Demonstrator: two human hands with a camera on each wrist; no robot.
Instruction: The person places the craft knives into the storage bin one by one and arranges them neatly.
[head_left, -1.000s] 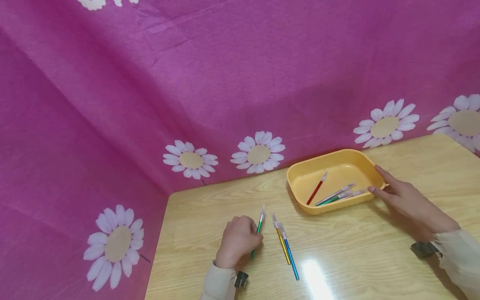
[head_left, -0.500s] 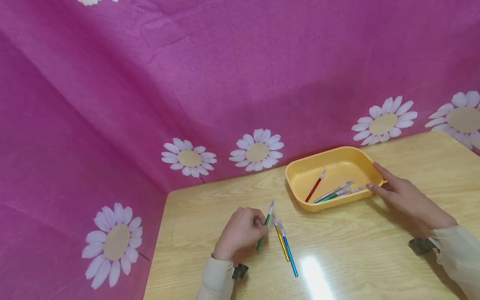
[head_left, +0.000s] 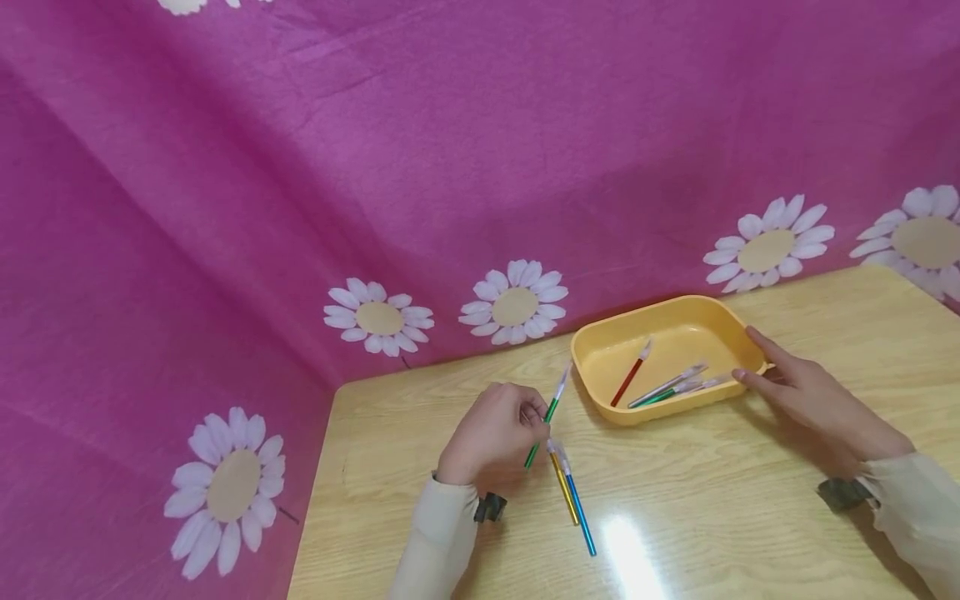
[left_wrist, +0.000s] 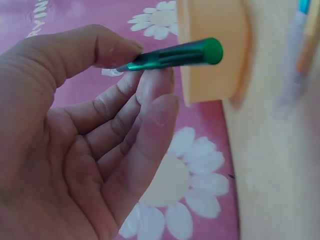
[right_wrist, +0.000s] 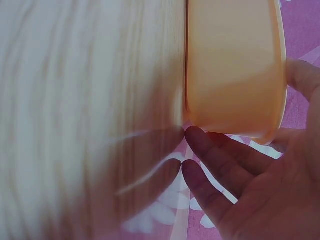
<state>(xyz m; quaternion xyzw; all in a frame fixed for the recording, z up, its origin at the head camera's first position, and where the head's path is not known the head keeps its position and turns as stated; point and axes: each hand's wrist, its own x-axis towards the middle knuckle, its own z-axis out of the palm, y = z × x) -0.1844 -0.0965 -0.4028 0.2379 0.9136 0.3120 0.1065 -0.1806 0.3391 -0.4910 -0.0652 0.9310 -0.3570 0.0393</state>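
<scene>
My left hand pinches a green craft knife between thumb and fingertips, its pale capped tip pointing up and away. In the left wrist view the round green end of its handle faces the camera. A gold craft knife and a blue craft knife lie side by side on the table, just right of that hand. My right hand holds the right end of a yellow tray, thumb over the rim and fingers against the outside. Inside lie a red craft knife and several silver and green ones.
The wood-grain table runs back to a magenta cloth with white daisies. The tray stands close to that cloth. A bright glare patch shows near the table's front.
My left hand has lifted the green craft knife and carried it to the right and away, toward the tray's left end. The right hand and the tray stay in place.
</scene>
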